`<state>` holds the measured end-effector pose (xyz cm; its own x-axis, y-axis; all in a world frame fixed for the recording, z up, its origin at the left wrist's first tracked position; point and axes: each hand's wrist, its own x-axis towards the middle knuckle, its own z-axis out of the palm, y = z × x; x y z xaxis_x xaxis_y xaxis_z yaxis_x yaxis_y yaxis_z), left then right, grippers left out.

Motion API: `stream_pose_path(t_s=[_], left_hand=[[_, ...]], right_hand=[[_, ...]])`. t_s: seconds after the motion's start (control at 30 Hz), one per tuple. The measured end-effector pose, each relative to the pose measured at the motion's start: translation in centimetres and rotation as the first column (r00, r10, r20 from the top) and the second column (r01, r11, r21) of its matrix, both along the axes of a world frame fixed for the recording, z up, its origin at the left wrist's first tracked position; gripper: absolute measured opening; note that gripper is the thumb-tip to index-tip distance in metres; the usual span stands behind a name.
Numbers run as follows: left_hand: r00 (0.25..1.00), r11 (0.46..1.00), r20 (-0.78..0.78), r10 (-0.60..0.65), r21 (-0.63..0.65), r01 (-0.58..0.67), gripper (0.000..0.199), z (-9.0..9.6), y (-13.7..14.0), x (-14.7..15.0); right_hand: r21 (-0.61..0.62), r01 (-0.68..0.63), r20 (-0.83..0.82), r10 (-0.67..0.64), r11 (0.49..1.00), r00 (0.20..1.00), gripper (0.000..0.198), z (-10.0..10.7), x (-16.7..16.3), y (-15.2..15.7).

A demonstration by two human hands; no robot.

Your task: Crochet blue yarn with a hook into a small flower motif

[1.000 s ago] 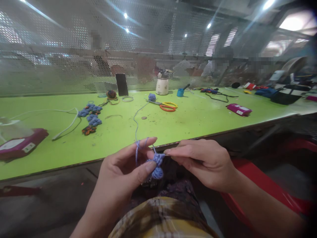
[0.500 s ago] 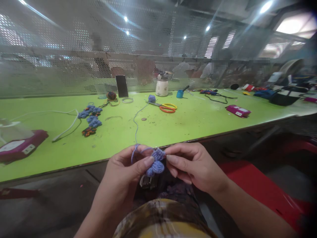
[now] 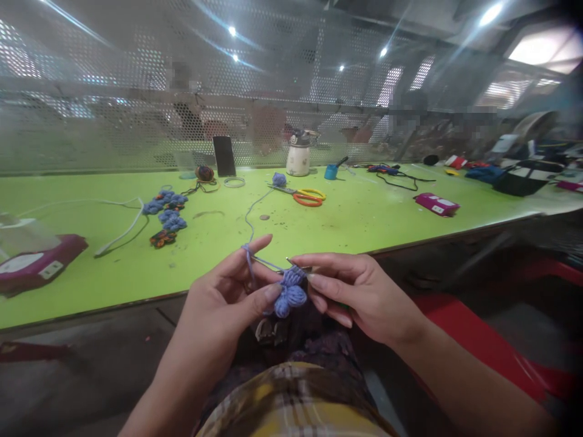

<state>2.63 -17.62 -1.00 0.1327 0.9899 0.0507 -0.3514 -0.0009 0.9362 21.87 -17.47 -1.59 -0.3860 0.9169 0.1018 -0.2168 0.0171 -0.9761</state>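
My left hand (image 3: 232,291) pinches a small blue crochet flower (image 3: 291,294) between thumb and fingers, just off the table's front edge. Blue yarn (image 3: 249,224) loops round its raised index finger and runs back to a small ball of yarn (image 3: 279,179). My right hand (image 3: 355,291) is closed on a thin crochet hook (image 3: 289,261), whose metal tip shows above the flower's top petal. Most of the hook is hidden by the fingers. Orange-and-yellow scissors (image 3: 308,197) lie beside the yarn ball.
Finished blue and dark-orange crochet flowers (image 3: 170,212) lie on the green table (image 3: 364,221) at left, near a white cable (image 3: 122,233). A phone (image 3: 224,156), a jar (image 3: 298,155), a blue pot (image 3: 331,172) and a purple packet (image 3: 437,204) stand farther back. A perforated screen rises behind.
My left index finger has lifted and straightened, pulling the yarn taut toward the flower. The hook's tip now stands out above the work, and the flower has tilted slightly.
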Motion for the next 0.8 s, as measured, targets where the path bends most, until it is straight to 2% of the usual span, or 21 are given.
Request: stream_pose_path(t_s=[0.23, 0.57, 0.8], left_hand=[[1.000, 1.000, -0.025, 0.005, 0.011, -0.005, 0.083, 0.6, 0.0, 0.2], [0.998, 0.999, -0.070, -0.002, 0.038, 0.004, 0.083, 0.3, 0.2, 0.2], [0.996, 0.999, -0.081, -0.023, 0.024, 0.025, 0.091, 0.4, 0.2, 0.3]], right_hand=[[-0.042, -0.023, 0.009, 0.023, 0.999, 1.000, 0.026, 0.2, 0.6, 0.6], [-0.062, -0.011, 0.005, 0.011, 0.998, 1.000, 0.026, 0.3, 0.5, 1.0], [-0.045, -0.006, 0.079, 0.009, 0.999, 0.997, 0.028, 0.6, 0.8, 1.1]])
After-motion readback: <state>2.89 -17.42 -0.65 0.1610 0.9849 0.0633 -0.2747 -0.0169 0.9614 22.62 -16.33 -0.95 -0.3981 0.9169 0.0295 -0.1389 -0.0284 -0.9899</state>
